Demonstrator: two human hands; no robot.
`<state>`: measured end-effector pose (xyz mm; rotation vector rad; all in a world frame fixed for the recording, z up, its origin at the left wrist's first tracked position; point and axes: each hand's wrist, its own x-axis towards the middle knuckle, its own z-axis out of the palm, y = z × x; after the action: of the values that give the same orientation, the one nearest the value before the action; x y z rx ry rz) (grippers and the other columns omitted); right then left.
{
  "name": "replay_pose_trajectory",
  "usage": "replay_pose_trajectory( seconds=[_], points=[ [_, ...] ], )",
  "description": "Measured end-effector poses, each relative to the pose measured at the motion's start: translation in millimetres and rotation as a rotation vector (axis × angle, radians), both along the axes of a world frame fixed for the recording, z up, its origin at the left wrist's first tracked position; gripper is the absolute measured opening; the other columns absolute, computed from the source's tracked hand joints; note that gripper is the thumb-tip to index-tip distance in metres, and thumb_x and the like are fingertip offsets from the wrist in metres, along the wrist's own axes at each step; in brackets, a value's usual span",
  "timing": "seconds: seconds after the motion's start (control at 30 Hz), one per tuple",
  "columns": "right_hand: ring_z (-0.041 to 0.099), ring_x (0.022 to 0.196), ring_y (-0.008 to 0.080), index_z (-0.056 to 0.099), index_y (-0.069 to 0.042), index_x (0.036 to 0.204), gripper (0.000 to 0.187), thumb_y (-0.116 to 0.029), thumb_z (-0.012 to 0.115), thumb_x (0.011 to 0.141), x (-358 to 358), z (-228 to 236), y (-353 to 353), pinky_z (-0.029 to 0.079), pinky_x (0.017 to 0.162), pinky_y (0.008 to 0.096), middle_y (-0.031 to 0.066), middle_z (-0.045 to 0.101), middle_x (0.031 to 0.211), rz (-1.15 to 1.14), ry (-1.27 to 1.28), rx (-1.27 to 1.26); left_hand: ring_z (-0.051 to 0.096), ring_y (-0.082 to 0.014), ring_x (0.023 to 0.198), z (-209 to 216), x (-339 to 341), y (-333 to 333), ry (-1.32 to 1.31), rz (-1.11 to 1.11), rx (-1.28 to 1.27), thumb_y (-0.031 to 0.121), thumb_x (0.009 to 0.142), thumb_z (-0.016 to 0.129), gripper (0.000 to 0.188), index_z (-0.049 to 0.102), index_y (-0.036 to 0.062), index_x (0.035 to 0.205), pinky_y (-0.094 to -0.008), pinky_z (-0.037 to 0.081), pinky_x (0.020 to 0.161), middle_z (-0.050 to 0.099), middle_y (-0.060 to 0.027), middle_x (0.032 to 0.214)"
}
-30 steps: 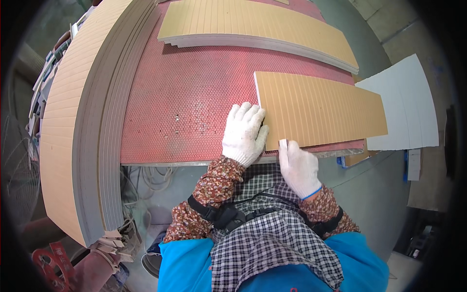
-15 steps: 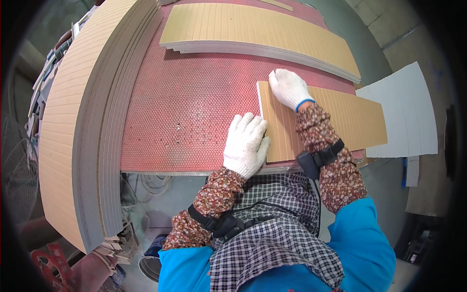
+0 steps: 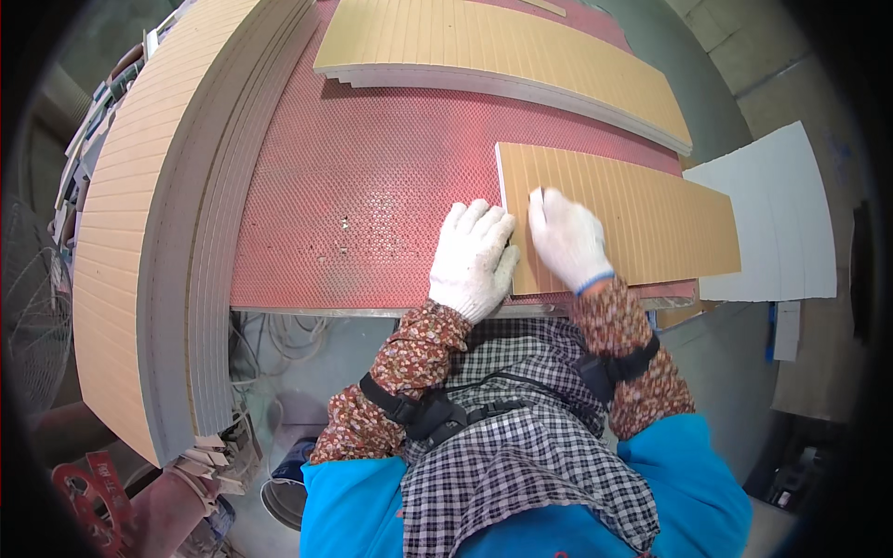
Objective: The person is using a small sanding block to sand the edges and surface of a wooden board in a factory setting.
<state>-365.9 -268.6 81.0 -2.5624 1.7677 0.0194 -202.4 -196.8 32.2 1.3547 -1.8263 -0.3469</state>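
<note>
My left hand (image 3: 473, 260) lies flat, fingers spread, on the red perforated table (image 3: 372, 186), touching the left end of the grooved tan panel (image 3: 623, 219). My right hand (image 3: 567, 237) rests palm down on that panel near its left end, fingers together, gripping nothing (slightly blurred). The panel lies flat at the table's near right edge, its right end overhanging. 1 stack of similar panels (image 3: 502, 51) sits farther back, another tall stack (image 3: 158, 223) at left. White sheets (image 3: 781, 223) at right.
</note>
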Motion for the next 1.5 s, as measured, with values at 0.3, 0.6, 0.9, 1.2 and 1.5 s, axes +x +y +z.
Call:
replay_pose_trajectory(
  seconds=[0.3,0.6,0.9,1.2,1.5],
  points=[
    [0.065,0.047,0.0228,0.067,-0.003,0.102,0.016,-0.018,0.062,0.104,-25.8,-1.7,131.2,0.05,0.043,0.0353,0.0071,0.056,0.065,0.101,0.065,-0.206,0.054,-0.0377,0.137,4.2,-0.5,-0.9,0.011,-0.014,0.039,0.017,0.091,0.073,0.041,0.066,0.0029,0.129,-0.0552,0.032,0.124,0.066,-0.0168,0.134],
    [0.065,0.052,0.0196,0.067,0.005,0.129,0.034,-0.014,0.061,0.1,-20.4,9.1,139.2,0.05,0.044,0.0348,0.0094,0.059,0.084,0.156,-0.016,-0.119,0.06,-0.0367,0.122,7.4,0.8,-4.0,0.054,-0.026,0.005,0.011,0.087,0.073,0.035,0.066,-0.0024,0.118,-0.0503,0.043,0.112,0.067,-0.0176,0.121],
    [0.062,0.05,0.0188,0.068,0.004,0.125,0.035,-0.017,0.063,0.097,-18.4,2.7,129.4,0.049,0.043,0.034,0.0077,0.052,0.083,0.256,0.094,-0.203,0.059,-0.0376,0.12,6.9,0.6,-4.9,0.051,-0.036,-0.025,0.01,0.086,0.073,0.032,0.067,-0.0034,0.115,-0.0504,0.044,0.109,0.067,-0.0178,0.119],
    [0.077,0.078,0.0394,0.069,-0.003,0.099,0.029,-0.025,0.052,0.103,16.4,3.8,-12.9,0.063,0.066,0.0494,0.0249,0.074,0.082,0.007,-0.103,0.011,0.057,-0.0408,0.133,-3.6,-3.4,-1.2,0.01,0.014,-0.071,0.013,0.087,0.074,0.039,0.067,-0.0025,0.122,-0.0562,0.037,0.119,0.066,-0.0196,0.131],
    [0.073,0.099,0.0482,0.078,0.002,0.101,0.04,-0.028,0.051,0.098,33.6,-2.0,-130.1,0.059,0.089,0.0572,0.0306,0.075,0.101,-0.025,-0.16,0.079,0.055,-0.0408,0.135,0.2,-2.2,-1.5,0.015,0.002,-0.03,0.015,0.088,0.075,0.041,0.067,-0.0016,0.125,-0.0568,0.036,0.12,0.066,-0.0186,0.135]
  ],
)
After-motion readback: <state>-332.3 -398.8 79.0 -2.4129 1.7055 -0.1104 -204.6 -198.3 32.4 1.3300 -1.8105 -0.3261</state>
